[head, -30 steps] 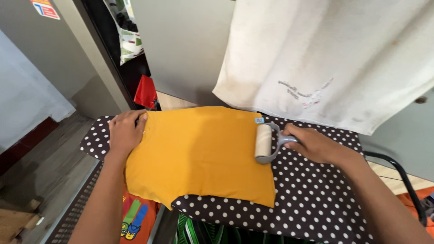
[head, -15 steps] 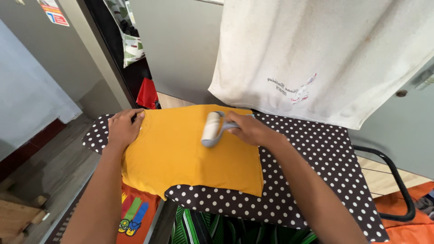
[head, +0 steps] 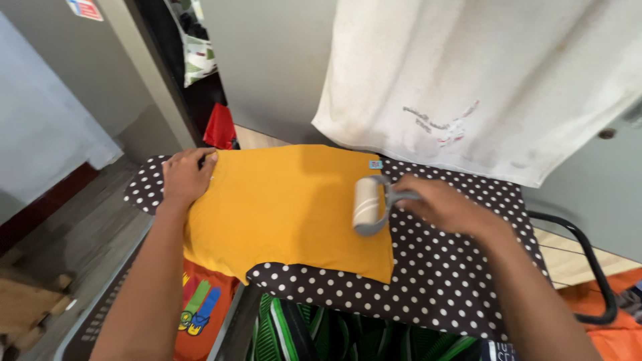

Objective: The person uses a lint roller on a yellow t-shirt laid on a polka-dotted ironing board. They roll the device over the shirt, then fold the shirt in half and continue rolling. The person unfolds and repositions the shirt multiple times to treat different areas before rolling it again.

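A folded orange garment (head: 287,207) is laid flat on a dark polka-dot ironing board (head: 441,274). Its left edge is pressed down by the left hand (head: 186,177), fingers extended flat and together. A grey-handled lint roller (head: 368,204) is gripped by the right hand (head: 438,207), fingers clamped around the handle, with the white roll resting near the garment's right edge. A white cloth (head: 481,80) is hung behind the board.

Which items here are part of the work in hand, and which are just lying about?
In use: lint roller in right hand; yellow shirt pinned by left hand; polka-dot ironing board.

Lying about: white hanging towel; red cloth; orange printed garment; green striped fabric.
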